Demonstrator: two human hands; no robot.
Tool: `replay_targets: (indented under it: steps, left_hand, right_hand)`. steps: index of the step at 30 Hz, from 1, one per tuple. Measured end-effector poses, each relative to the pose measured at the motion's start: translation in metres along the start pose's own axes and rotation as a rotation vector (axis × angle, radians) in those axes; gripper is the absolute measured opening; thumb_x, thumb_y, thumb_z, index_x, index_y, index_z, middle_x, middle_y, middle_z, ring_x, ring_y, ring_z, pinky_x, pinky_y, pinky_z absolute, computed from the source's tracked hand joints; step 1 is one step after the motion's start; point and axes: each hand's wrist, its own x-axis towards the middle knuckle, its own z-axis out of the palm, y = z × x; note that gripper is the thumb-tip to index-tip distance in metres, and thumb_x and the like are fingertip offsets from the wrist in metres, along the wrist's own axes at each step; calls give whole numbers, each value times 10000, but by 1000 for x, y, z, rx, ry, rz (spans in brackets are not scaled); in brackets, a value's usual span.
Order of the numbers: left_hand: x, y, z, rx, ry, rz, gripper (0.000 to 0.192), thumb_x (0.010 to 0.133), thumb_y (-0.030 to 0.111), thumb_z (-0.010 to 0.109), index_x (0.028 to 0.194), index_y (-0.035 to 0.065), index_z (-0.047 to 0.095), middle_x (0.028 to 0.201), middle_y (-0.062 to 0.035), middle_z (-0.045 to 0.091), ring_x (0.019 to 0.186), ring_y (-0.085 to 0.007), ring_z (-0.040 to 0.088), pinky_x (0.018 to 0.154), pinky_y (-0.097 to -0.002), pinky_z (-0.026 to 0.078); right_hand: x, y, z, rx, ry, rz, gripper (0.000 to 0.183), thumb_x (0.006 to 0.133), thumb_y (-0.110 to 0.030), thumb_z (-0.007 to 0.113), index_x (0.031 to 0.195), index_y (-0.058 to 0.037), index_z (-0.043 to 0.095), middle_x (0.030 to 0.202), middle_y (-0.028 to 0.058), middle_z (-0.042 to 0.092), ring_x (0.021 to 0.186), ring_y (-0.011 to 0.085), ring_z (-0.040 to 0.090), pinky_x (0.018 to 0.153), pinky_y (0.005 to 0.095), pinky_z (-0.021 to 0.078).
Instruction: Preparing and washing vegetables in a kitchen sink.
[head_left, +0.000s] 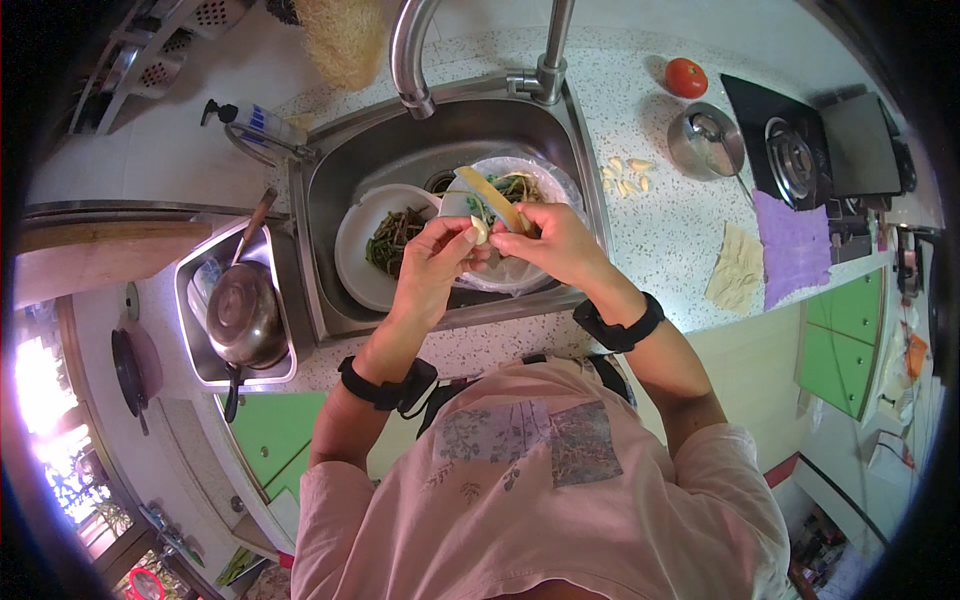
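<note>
Above the steel sink (442, 120), my left hand (442, 251) pinches a pale garlic clove (480, 230) between thumb and fingers. My right hand (551, 240) grips a knife with a yellowish blade (487, 196), which points up and to the left; its handle is mostly hidden in my palm. The fingertips of both hands nearly meet at the clove. Beneath them, a white bowl lined with a clear plastic bag (561, 187) holds plant scraps. Partly under my left hand, another white bowl (351, 255) contains dark green stems. Several peeled garlic cloves (624, 174) lie on the speckled counter at right.
A curved faucet (409, 60) arches over the sink's back. Right of it are a tomato (686, 78), a metal pot (694, 154), a gas stove (787, 157) and a purple cloth (793, 247). Left stand a soap bottle (259, 124) and a steel basin (191, 352) holding an overturned pan (247, 315).
</note>
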Motion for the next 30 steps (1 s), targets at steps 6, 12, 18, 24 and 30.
replay_targets:
  steps: [6, 12, 18, 24, 30]
  left_hand:
    - [1, 0, -1, -83, -86, -38, 166, 912, 146, 559, 1011, 14, 575, 892, -64, 618, 769, -136, 581, 719, -280, 479]
    - [-2, 1, -3, -231, -131, -118, 180, 909, 152, 567, 1020, 10, 577, 883, -57, 612, 773, -140, 575, 726, -292, 477]
    - [1, -2, 0, 41, -59, 40, 201, 891, 122, 591, 1038, -13, 614, 850, -55, 629, 745, -118, 575, 709, -267, 480]
    - [2, -5, -2, 75, -57, 26, 203, 884, 96, 594, 1041, -31, 614, 859, -61, 638, 736, -110, 583, 696, -249, 481]
    - [-1, 0, 2, 84, 10, 22, 179, 880, 90, 598, 1013, -30, 610, 839, -57, 631, 719, -106, 575, 679, -241, 471]
  right_hand:
    - [1, 8, 5, -7, 82, -81, 191, 806, -186, 666, 875, -11, 631, 647, -24, 551, 592, 28, 465, 530, 216, 379]
    - [0, 0, -7, -94, 123, 3, 226, 803, -217, 683, 879, -11, 633, 650, -30, 542, 584, 33, 454, 530, 214, 376]
    - [1, 4, 0, 53, 19, -30, 228, 792, -200, 702, 892, -2, 649, 658, -35, 558, 593, 32, 469, 540, 208, 386]
    - [1, 6, -1, 76, -1, 16, 178, 793, -144, 683, 879, 8, 648, 666, -28, 578, 610, 27, 494, 549, 199, 399]
    - [-2, 0, -1, -11, 16, -6, 164, 795, -141, 682, 864, 4, 648, 660, -17, 585, 601, 26, 491, 538, 206, 396]
